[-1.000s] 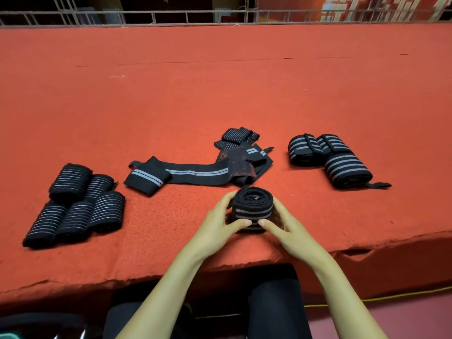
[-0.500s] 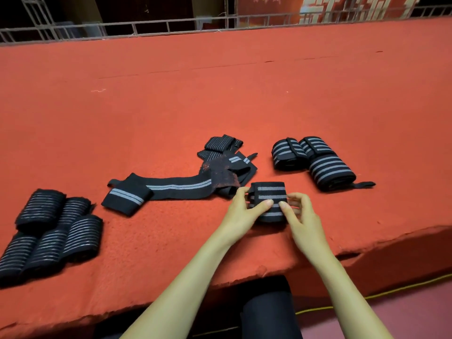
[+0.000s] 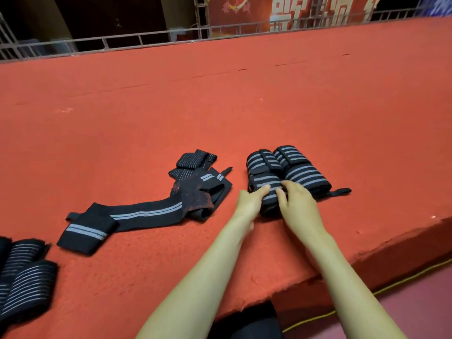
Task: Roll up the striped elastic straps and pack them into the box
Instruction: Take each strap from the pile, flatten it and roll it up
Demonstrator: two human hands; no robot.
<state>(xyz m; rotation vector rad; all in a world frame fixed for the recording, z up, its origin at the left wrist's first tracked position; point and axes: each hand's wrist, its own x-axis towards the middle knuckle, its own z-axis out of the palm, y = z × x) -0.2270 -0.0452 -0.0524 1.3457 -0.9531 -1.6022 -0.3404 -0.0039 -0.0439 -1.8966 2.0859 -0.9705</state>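
A black rolled strap point(image 3: 267, 192) with grey stripes lies on the red felt table point(image 3: 220, 106), pressed against the near side of three rolled straps point(image 3: 297, 167). My left hand point(image 3: 248, 203) holds its left end with the thumb on top. My right hand point(image 3: 299, 206) grips its right end, fingers curled over it. An unrolled striped strap point(image 3: 144, 212) lies flat to the left, running into a loose heap of straps point(image 3: 195, 167). No box is in view.
Several more rolled straps point(image 3: 23, 280) sit at the lower left edge of view. The table's torn front edge point(image 3: 367, 253) runs just below my forearms, with a yellow cable point(image 3: 367, 293) on the floor. A metal railing point(image 3: 146, 40) borders the far side.
Both hands carried the rolled strap away from the front edge, forward and to the right, and set it down against the three rolls.
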